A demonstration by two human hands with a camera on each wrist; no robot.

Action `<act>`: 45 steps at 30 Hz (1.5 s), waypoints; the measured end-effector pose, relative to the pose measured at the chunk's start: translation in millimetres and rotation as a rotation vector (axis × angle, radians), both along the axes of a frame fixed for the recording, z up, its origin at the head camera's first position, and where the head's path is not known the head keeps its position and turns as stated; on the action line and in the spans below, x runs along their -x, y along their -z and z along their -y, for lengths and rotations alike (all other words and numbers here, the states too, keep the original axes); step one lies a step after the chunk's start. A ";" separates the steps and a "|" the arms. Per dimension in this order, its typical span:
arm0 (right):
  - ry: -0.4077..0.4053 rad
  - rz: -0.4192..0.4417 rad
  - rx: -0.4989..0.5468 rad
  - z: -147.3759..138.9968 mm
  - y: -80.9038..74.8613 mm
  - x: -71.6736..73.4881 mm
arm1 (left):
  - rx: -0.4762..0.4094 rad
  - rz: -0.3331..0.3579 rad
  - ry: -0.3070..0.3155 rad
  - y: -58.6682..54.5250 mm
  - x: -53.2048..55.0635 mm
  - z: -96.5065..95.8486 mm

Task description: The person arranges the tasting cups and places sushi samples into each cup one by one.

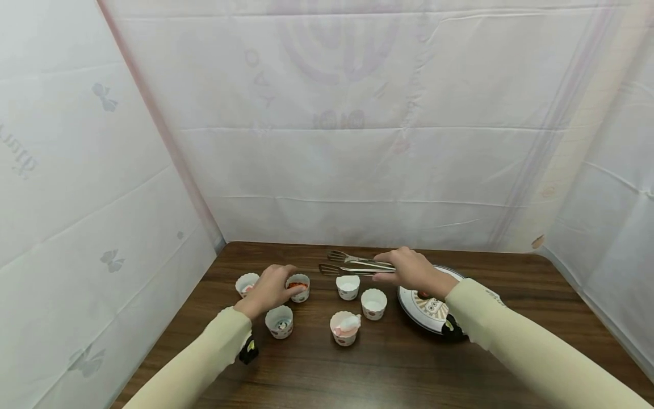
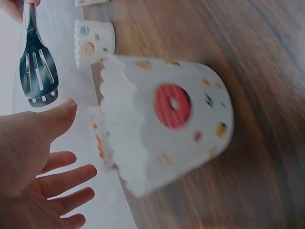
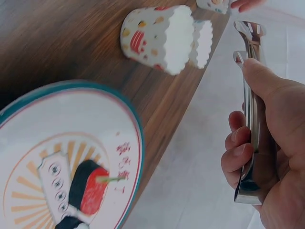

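My right hand (image 1: pixel 411 271) grips metal tongs (image 3: pixel 254 126) above the table, their slotted ends pointing left and standing apart. Nothing sits between those ends. My left hand (image 1: pixel 269 289) hovers over the paper cups at the left, fingers spread and thumb out, holding nothing. Close to its thumb is a paper cup with orange-red contents (image 1: pixel 301 295). In front stands another paper cup (image 1: pixel 279 328) with something small and dark inside. A third cup (image 1: pixel 246 280) is partly hidden behind the hand. In the left wrist view, a donut-printed cup (image 2: pixel 190 114) looms near the palm.
Below my right forearm lies a white plate (image 3: pixel 71 107) with a blue-green rim, carrying a red-topped sushi piece (image 3: pixel 93 191). Two paper cups (image 1: pixel 348 291) (image 1: pixel 374 308) stand mid-table. Nearer is a cup with pink and white contents (image 1: pixel 344 337). White sheeting (image 1: pixel 327 170) hangs behind.
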State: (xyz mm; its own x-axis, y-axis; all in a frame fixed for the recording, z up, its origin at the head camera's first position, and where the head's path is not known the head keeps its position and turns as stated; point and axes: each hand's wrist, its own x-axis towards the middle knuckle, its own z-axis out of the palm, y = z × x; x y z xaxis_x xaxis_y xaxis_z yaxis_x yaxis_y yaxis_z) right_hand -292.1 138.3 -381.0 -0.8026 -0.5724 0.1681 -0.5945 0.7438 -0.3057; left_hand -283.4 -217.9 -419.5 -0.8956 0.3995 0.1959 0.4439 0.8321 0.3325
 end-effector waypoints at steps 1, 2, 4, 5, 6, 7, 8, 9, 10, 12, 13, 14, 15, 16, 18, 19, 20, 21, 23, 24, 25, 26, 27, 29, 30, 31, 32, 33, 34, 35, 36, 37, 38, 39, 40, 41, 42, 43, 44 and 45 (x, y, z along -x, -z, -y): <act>0.001 0.001 0.003 -4.5 0.6 0.2 | 0.001 0.004 0.007 -0.6 1.1 -3.3; 0.001 0.003 0.007 -9.1 1.3 0.5 | 0.003 0.004 0.012 -1.4 2.1 -7.0; 0.015 0.002 0.008 -18.3 2.8 0.1 | 0.008 0.002 0.019 -3.6 4.0 -15.1; 0.022 0.004 0.008 -22.7 3.3 -0.3 | 0.009 0.000 0.027 -4.8 5.4 -19.4; 0.029 0.004 0.007 -26.9 3.9 -0.7 | 0.008 -0.004 0.033 -5.8 6.5 -23.6; 0.039 0.002 0.005 -30.8 4.6 -0.9 | 0.013 -0.009 0.040 -6.8 7.6 -27.8; 0.049 0.002 0.003 -34.6 4.7 -1.9 | 0.014 -0.013 0.051 -7.6 8.7 -32.1; 0.063 0.006 -0.001 -38.6 4.8 -3.3 | 0.017 -0.019 0.062 -8.2 10.0 -36.6; 0.073 0.002 -0.007 -42.6 4.7 -4.4 | 0.020 -0.031 0.073 -8.1 11.3 -41.1; 0.097 0.013 -0.006 -50.5 4.5 -6.8 | 0.023 -0.047 0.094 -7.8 13.0 -49.2; 0.111 0.015 -0.009 -54.4 4.5 -8.1 | 0.029 -0.054 0.105 -7.0 14.0 -52.9; 0.119 0.022 -0.010 -58.3 4.4 -9.4 | 0.031 -0.058 0.117 -6.5 14.7 -56.2; 0.134 0.034 -0.011 -62.3 4.6 -10.6 | 0.034 -0.067 0.126 -5.7 15.5 -59.4; 0.145 0.037 -0.012 -66.4 5.1 -11.7 | 0.035 -0.073 0.137 -4.9 16.5 -62.3; 0.163 0.040 -0.013 -74.4 5.7 -14.2 | 0.042 -0.075 0.157 -3.7 18.0 -67.4; 0.175 0.046 -0.012 -78.2 6.0 -15.4 | 0.046 -0.075 0.167 -3.6 18.7 -69.7; 0.185 0.048 -0.012 -81.9 6.7 -16.3 | 0.047 -0.072 0.174 -3.7 19.3 -71.8; 0.193 0.043 -0.011 -85.7 7.3 -17.5 | 0.049 -0.072 0.180 -3.5 20.1 -73.7; 0.207 0.034 -0.007 -92.2 8.3 -19.6 | 0.056 -0.066 0.185 -3.9 21.6 -76.7; 0.216 0.032 -0.006 -95.5 9.3 -20.4 | 0.059 -0.062 0.186 -3.8 22.5 -78.0; 0.225 0.036 -0.004 -98.4 10.3 -21.4 | 0.063 -0.058 0.184 -3.5 23.4 -79.1; 0.229 0.032 -0.005 -101.4 11.2 -22.5 | 0.068 -0.055 0.182 -2.7 24.5 -79.9; 0.233 0.029 -0.005 -104.3 12.0 -23.9 | 0.076 -0.054 0.181 -1.6 25.6 -80.6; 0.244 0.025 -0.005 -109.8 13.9 -26.2 | 0.091 -0.049 0.178 1.0 27.4 -81.1; 0.244 0.014 -0.008 -112.5 14.6 -27.3 | 0.096 -0.048 0.177 2.3 27.9 -81.0; 0.247 0.007 -0.012 -115.0 15.3 -28.5 | 0.100 -0.049 0.178 3.7 28.4 -80.7; 0.248 -0.004 -0.014 -117.7 16.1 -29.7 | 0.101 -0.049 0.181 4.7 28.6 -80.4; 0.254 -0.007 -0.015 -120.5 17.1 -31.0 | 0.100 -0.048 0.184 5.7 28.6 -80.1; 0.258 -0.011 -0.016 -123.6 18.1 -32.4 | 0.098 -0.052 0.185 6.9 28.7 -79.8; 0.267 -0.014 -0.019 -126.7 19.1 -33.6 | 0.096 -0.057 0.186 7.4 28.5 -79.6; 0.271 -0.016 -0.021 -129.9 19.7 -35.1 | 0.092 -0.061 0.186 7.9 28.2 -79.5; 0.278 -0.015 -0.023 -133.1 20.3 -36.5 | 0.089 -0.065 0.188 8.5 28.2 -79.3; 0.284 -0.017 -0.024 -136.3 20.8 -37.9 | 0.087 -0.066 0.185 9.0 28.1 -79.2; 0.293 -0.017 -0.027 -139.3 21.2 -39.4 | 0.086 -0.067 0.182 9.3 28.1 -79.0; 0.300 -0.019 -0.029 -142.3 21.7 -40.9 | 0.088 -0.068 0.178 9.4 28.1 -78.9; 0.309 -0.020 -0.033 -144.9 22.1 -42.3 | 0.088 -0.066 0.175 9.3 28.0 -78.8; 0.320 -0.019 -0.037 -147.5 22.9 -43.9 | 0.088 -0.065 0.174 9.7 28.1 -78.7; 0.330 -0.017 -0.040 -150.1 24.0 -45.4 | 0.089 -0.064 0.173 10.2 28.4 -78.4; 0.338 -0.018 -0.042 -152.3 25.4 -47.0 | 0.090 -0.063 0.172 10.4 28.3 -78.4; 0.345 -0.021 -0.046 -154.4 26.8 -48.6 | 0.089 -0.065 0.173 10.7 28.3 -78.2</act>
